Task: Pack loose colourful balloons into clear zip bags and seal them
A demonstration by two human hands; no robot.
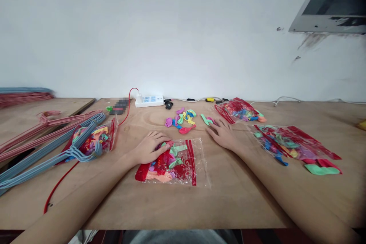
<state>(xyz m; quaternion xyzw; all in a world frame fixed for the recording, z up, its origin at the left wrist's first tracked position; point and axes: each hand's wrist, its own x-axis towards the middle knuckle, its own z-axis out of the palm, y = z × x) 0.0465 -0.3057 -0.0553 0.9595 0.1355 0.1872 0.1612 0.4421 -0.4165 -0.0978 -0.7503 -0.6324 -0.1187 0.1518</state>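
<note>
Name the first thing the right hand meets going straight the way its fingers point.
Probably the loose green balloon just past the fingertips of the right hand; depth is unclear, so they may already touch.

Blue and red hangers (34, 172) lie on the plywood table (237, 198), a white power strip (148, 101) by the wall (177, 34).

No legible text found: red printing (191, 162) on the balloon bag (183, 171) under the left hand's fingers (161, 139) is unreadable; blue panel (146, 99) on the power strip (149, 101), beyond those fingers, likewise.
</note>
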